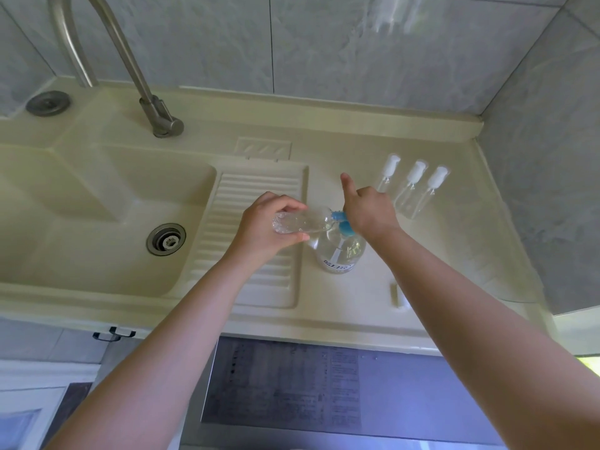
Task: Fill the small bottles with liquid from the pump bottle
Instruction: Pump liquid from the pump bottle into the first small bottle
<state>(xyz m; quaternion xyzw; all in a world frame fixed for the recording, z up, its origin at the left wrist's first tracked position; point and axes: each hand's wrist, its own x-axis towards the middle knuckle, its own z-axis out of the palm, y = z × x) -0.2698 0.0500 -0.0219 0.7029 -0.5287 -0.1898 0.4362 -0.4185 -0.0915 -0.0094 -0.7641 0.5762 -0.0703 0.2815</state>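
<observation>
The left hand (271, 222) fingers wrap the small bottle (300, 222); it looks light and slippery, so hold its middle. The right hand (368, 211) presses the pump bottle (339, 251), forefinger sticking up

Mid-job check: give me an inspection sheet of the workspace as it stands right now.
Surface: cream countertop with ribbed drainboard beside the sink.
Job's things: pump bottle upright; small bottle held sideways at the blue pump head; three capped small bottles lying at back right.
Clutter: small white item near front edge, unclear.
Hands: left hand grips the small bottle; right hand on pump head, forefinger raised.
Cables: nothing seen.
Surroundings: faucet, tiled wall.
</observation>
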